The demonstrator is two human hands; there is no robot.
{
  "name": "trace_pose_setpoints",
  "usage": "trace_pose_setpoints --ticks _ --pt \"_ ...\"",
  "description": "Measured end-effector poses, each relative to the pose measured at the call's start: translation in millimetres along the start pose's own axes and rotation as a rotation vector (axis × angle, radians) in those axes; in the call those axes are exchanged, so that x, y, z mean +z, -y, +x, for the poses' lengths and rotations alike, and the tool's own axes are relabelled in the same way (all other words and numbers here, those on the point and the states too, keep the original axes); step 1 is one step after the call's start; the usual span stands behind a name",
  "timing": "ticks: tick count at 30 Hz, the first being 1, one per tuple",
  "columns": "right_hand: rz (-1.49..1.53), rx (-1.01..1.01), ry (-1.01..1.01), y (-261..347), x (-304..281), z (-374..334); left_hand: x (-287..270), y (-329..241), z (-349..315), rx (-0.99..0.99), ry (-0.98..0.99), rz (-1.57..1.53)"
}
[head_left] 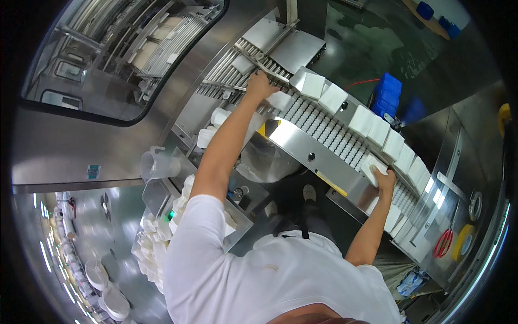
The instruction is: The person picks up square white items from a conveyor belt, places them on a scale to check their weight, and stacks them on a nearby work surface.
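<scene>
My left hand (260,86) reaches over the metal rollers (278,72) at the far end of a conveyor. Its fingers are apart, and the thumb side is close to a white rectangular pack (280,100); whether they touch I cannot tell. A smaller white piece (243,63) lies on the rollers left of that hand. At the right, my right hand (383,181) grips the end of another white pack (371,165) on the studded conveyor belt (329,129). Several more white packs (377,129) lean in a row along the belt's far rail.
A steel machine with a window (124,65) stands at left. Below it are a clear plastic jug (159,165) and a bin of white scraps (154,237). Red scissors (443,243) and a yellow tape roll (463,242) are at right. Behind the conveyor is a blue object (386,96).
</scene>
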State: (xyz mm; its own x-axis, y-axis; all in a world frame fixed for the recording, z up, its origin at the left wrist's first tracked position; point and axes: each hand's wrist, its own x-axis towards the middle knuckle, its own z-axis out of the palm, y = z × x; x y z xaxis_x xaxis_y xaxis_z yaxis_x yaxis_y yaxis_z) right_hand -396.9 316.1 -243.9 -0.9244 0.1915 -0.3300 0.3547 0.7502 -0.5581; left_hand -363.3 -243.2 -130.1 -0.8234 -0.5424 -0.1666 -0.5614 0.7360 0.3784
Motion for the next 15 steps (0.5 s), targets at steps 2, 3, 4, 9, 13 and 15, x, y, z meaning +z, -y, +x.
trace_pose_setpoints --ticks 2,3,4,9,13,15 --pt "-0.078 0.057 0.018 16.3 -9.6 -3.8 7.8 0.8 9.0 -0.033 0.15 0.102" --pt "0.108 0.036 0.097 17.4 -8.8 -4.0 25.2 -21.2 3.4 0.011 0.188 0.214" --pt "0.083 -0.047 0.028 11.3 -4.3 2.4 39.1 -48.3 -1.7 0.055 0.227 0.319" --pt "0.013 -0.183 -0.255 34.9 16.1 -13.3 147.3 -89.3 -45.2 0.163 0.185 -0.072" --pt "-0.034 -0.242 -0.068 27.4 -3.5 -5.7 171.8 -139.8 -89.2 0.254 0.211 -0.249" --pt "0.16 -0.189 -0.095 34.8 -8.7 -17.0 148.4 -149.6 -102.9 0.354 0.211 -0.319"
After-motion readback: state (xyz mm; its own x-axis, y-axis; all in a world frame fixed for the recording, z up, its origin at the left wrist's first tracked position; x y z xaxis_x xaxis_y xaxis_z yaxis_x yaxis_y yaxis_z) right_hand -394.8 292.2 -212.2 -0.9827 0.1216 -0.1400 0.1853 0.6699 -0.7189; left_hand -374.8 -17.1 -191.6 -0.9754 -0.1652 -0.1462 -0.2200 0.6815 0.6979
